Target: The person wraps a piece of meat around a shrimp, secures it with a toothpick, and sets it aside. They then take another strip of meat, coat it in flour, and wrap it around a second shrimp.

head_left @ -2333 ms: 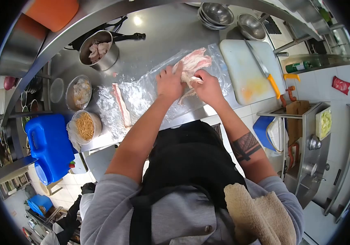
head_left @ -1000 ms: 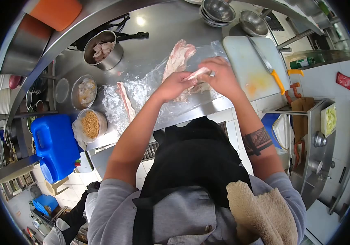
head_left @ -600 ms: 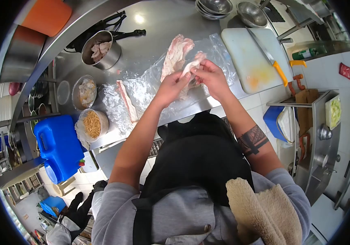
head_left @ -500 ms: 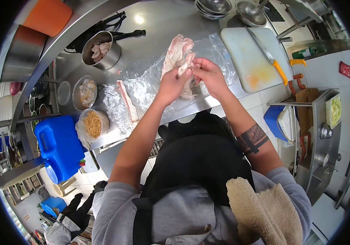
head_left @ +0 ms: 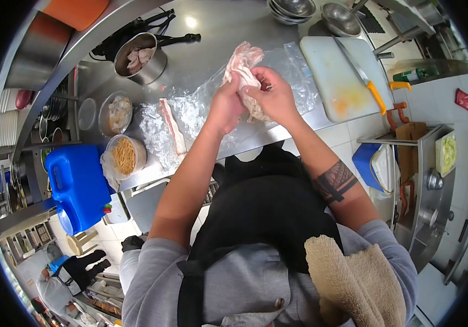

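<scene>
Both hands hold a pale pink, limp piece of meat [head_left: 243, 58] above the plastic-covered steel counter. My left hand [head_left: 227, 105] has its fingers closed around the left side of the meat. On the right side, my right hand [head_left: 273, 95] pinches it with curled fingers. To the left, a single streaky strip of meat [head_left: 173, 128] lies on clear plastic wrap [head_left: 155, 122]. Beyond that stand a tub of thin wooden sticks [head_left: 124, 156], a bowl of pale food [head_left: 117, 114] and a steel pot with meat pieces [head_left: 140, 59].
A white cutting board [head_left: 348, 82] with a yellow-handled knife [head_left: 375, 97] lies at the right. Metal bowls [head_left: 291, 10] are stacked at the back. A blue jug [head_left: 80, 185] stands off the counter's left end. Another person [head_left: 59, 283] is at the lower left.
My hands have closed in around the meat and turned it slightly, with my left hand more upright. The other person at the lower left has shifted left.
</scene>
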Tool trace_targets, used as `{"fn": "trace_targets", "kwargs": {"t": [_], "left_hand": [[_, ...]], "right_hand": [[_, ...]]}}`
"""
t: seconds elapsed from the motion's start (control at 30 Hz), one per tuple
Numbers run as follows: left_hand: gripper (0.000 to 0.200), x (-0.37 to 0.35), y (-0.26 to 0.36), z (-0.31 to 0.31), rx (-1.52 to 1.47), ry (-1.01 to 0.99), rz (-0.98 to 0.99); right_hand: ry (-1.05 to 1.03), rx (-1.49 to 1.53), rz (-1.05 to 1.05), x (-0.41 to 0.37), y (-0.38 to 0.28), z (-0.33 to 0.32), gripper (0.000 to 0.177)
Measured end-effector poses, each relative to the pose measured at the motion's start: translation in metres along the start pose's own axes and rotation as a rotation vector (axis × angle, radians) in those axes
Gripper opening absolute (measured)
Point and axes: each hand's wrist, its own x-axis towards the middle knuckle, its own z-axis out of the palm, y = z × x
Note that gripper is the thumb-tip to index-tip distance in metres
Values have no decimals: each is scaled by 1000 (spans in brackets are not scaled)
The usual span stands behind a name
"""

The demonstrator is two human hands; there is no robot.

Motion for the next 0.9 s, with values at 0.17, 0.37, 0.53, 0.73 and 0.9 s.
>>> {"fn": "trace_targets", "kwargs": {"t": [0.17, 0.37, 0.53, 0.73, 0.9], "left_hand": [[68, -8, 9, -4, -117, -90, -63], [56, -8, 2, -13, -26, -38, -84], [25, -6, -4, -11, 517, 127, 59], [18, -13, -3, 15, 605, 317, 166], [23, -5, -12, 8, 540, 377, 209]], "right_hand": [[-28, 92, -85, 5, 16, -1, 37], [-41, 127, 31, 5, 19, -7, 33], [-181, 182, 156, 10, 22, -15, 40], [-160, -14, 99, 5, 19, -3, 30], [-14, -245, -109, -2, 24, 10, 31]]}}
